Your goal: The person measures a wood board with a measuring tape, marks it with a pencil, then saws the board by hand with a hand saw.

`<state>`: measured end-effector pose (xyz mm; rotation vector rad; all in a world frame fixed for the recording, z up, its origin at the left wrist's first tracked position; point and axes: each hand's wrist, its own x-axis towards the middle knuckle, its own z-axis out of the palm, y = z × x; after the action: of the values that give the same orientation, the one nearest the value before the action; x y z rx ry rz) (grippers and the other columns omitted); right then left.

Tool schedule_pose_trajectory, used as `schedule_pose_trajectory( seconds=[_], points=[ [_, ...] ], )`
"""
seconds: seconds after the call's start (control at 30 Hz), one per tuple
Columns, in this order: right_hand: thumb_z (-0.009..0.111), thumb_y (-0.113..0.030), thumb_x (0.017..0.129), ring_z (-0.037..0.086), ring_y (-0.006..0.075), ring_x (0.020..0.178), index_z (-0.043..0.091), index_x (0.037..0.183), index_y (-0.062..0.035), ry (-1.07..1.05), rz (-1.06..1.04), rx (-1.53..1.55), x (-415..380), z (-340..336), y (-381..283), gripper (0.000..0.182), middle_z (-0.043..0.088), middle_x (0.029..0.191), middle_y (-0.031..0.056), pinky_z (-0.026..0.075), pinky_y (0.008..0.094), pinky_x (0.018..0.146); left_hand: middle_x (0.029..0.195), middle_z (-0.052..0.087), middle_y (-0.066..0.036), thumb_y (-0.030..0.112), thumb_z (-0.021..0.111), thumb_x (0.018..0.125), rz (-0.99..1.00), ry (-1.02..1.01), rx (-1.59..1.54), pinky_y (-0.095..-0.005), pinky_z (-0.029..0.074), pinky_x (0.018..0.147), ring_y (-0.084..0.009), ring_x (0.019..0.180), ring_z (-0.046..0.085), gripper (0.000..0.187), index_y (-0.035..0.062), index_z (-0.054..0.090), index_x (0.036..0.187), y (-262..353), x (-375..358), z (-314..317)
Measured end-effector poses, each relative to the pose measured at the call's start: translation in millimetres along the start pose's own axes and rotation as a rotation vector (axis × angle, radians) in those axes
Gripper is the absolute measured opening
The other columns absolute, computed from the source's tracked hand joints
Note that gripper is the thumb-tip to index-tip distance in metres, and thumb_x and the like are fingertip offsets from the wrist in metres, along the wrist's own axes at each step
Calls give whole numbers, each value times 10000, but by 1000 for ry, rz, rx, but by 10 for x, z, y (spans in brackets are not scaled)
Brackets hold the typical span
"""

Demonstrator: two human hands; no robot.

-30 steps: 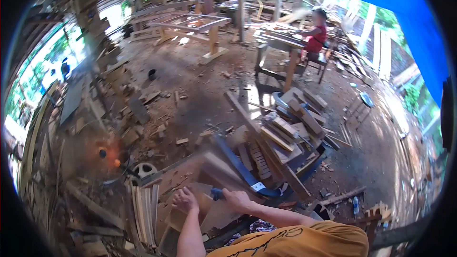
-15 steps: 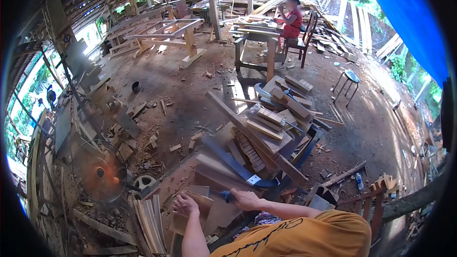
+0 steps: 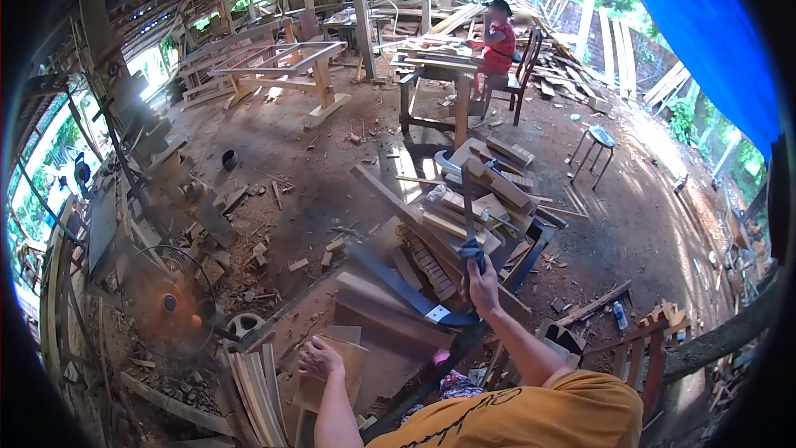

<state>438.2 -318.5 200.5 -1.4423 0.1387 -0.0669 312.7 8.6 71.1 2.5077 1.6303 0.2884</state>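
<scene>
My right hand (image 3: 482, 286) is raised over the pile of wood pieces, its fingers wrapped round the dark, cloth-like handle of a long, thin blade-like tool (image 3: 468, 207) that points upward. My left hand (image 3: 320, 359) rests on a flat light-brown board (image 3: 348, 369) at the lower middle; its fingers are curled at the board's edge, and how firmly they grip is hard to tell. Beyond the board lies a thick wooden beam (image 3: 390, 315), beside a curved dark bar (image 3: 398, 282) with a light square patch.
A fan (image 3: 170, 303) stands at the lower left near upright wooden strips (image 3: 257, 394). Stacked wood blocks (image 3: 489, 191) lie ahead. Further off, a person in red (image 3: 499, 46) sits at a workbench (image 3: 439, 66). A stool (image 3: 593, 149) stands at the right.
My right hand has swung up and to the right from beside the board, and the long tool now shows upright. My left hand stays on the board. The view has shifted slightly.
</scene>
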Motion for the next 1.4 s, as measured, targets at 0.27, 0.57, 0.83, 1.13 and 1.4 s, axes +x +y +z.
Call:
schedule_pose_trajectory(
  seconds=[0.27, 0.57, 0.83, 1.13, 1.4],
  points=[
    [575, -212, 921, 599, 226, 657, 558, 1086, -82, -449, -14, -379, -886, 736, 444, 210, 573, 692, 174, 471, 407, 642, 1133, 606, -160, 439, 365, 987, 9, 21, -26, -525, 343, 965, -346, 1087, 540, 444, 102, 643, 1064, -38, -29, -4],
    [530, -329, 945, 618, 450, 857, 473, 1150, -92, -783, -74, -804, -1304, 982, 930, 318, 644, 885, 257, 457, 536, 750, 1104, 609, -154, 441, 357, 988, -7, -10, 20, -506, 359, 935, -334, 1050, 553, 434, 120, 645, 1033, -9, -1, -52],
    [499, -334, 960, 613, 456, 889, 440, 1171, -94, -801, -87, -882, -1200, 1057, 928, 325, 645, 919, 262, 457, 541, 772, 1134, 594, -167, 463, 281, 990, 2, -56, 24, -507, 340, 950, -338, 1084, 533, 505, 111, 633, 1073, -8, -23, -131],
    [462, -323, 981, 600, 464, 919, 417, 1162, -73, -869, -98, -915, -1184, 1036, 969, 311, 636, 971, 270, 455, 531, 794, 1120, 602, -183, 452, 299, 996, 11, -10, 10, -515, 321, 970, -344, 1079, 539, 496, 109, 650, 1061, -77, 7, 82],
    [443, -336, 989, 610, 469, 837, 399, 1069, -50, -872, -150, -884, -1188, 1063, 1020, 300, 626, 888, 275, 454, 557, 731, 1116, 613, -184, 455, 315, 992, 11, 24, -19, -519, 316, 982, -345, 1093, 535, 483, 116, 656, 1038, -132, 13, 225]
  ],
)
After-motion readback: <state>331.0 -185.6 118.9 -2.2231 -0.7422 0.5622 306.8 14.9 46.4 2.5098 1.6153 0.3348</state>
